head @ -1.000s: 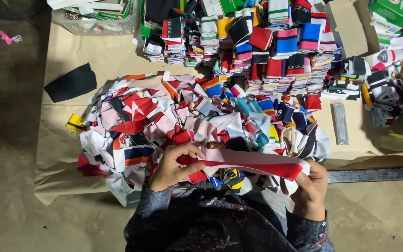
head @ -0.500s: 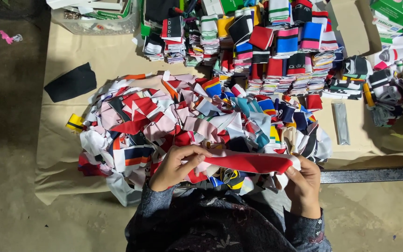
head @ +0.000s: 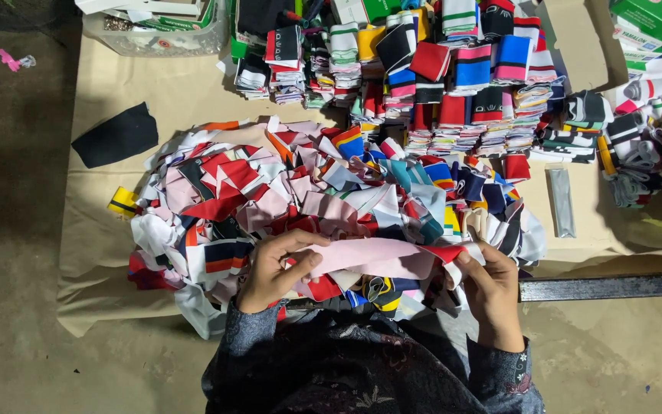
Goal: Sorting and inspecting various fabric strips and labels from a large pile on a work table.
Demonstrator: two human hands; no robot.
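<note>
A long fabric strip (head: 377,257), pale pink with a red end, stretches between my two hands just above my lap. My left hand (head: 273,268) pinches its left end, and my right hand (head: 488,287) grips the red right end. Beneath and behind the strip lies a big loose heap of fabric pieces (head: 270,192) in red, white, pink, navy and blue. Farther back stand neat stacks of folded striped fabric (head: 453,84).
A tan sheet (head: 116,253) covers the floor under the heap. A black cloth piece (head: 116,136) lies at the left, a grey flat bar (head: 561,201) at the right, a dark metal rail (head: 607,287) beside my right hand. A clear bin (head: 155,31) and green boxes (head: 645,23) stand at the back.
The strip showed its red side earlier; it has been turned so its pink side faces up. My hands have moved slightly closer together, my right hand rising toward the strip's end.
</note>
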